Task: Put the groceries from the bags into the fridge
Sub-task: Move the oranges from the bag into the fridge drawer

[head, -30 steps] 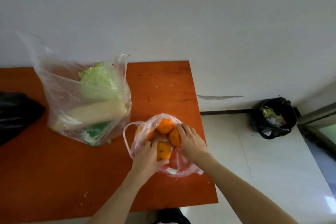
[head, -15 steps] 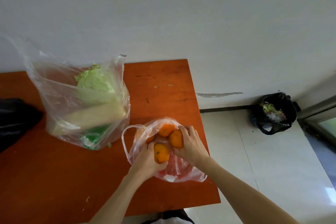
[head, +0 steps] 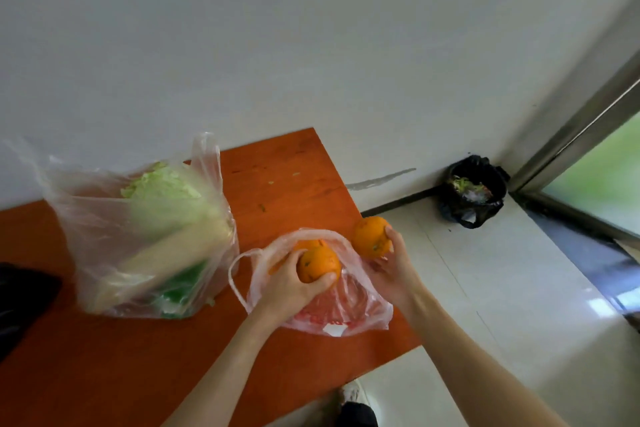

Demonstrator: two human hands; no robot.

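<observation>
You see an orange-brown table [head: 284, 180]. The two held oranges [head: 318, 264] [head: 371, 236] are bright orange with small dark specks. The near bag [head: 346, 305] is clear with red print. The left bag [head: 104, 218] is clear, showing pale green cabbage [head: 162, 184] and a dark green item [head: 183, 284]. The far-right bin bag [head: 471, 191] is black. The wall [head: 311, 28] is grey-white.

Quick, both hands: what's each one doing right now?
Left hand: grips a round orange fruit above the pinkish plastic bag.
Right hand: grips another orange.
</observation>
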